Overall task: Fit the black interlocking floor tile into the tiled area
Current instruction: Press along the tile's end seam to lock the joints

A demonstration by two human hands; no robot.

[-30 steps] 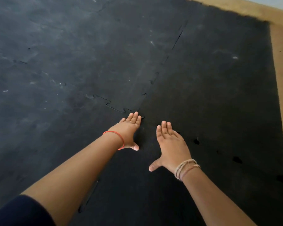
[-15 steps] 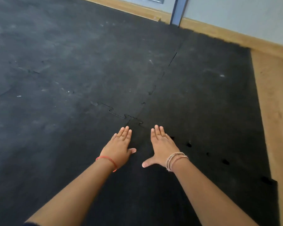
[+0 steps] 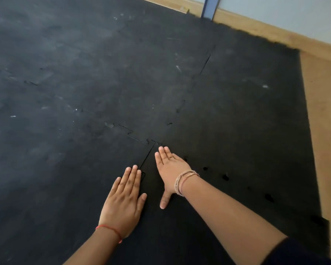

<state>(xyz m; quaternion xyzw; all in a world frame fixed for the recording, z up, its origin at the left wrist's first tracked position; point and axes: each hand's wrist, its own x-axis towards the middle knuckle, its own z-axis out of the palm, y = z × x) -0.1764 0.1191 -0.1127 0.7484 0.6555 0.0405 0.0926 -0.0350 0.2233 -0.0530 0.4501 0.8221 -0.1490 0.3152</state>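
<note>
Both the left hand point(image 3: 122, 203) and the right hand point(image 3: 170, 167) lay flat, fingers extended, holding nothing, pressing the black tile point(image 3: 237, 150) either side of a seam point(image 3: 146, 159).

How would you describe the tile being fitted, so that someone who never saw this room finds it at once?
Start from the bare wooden floor on the right side; the black mat bordering it is the tile. Its near edge carries a row of dark notches, and the right hand lies flat on its corner. It looks darker and cleaner than the dusty grey tiles left of the seam.
</note>
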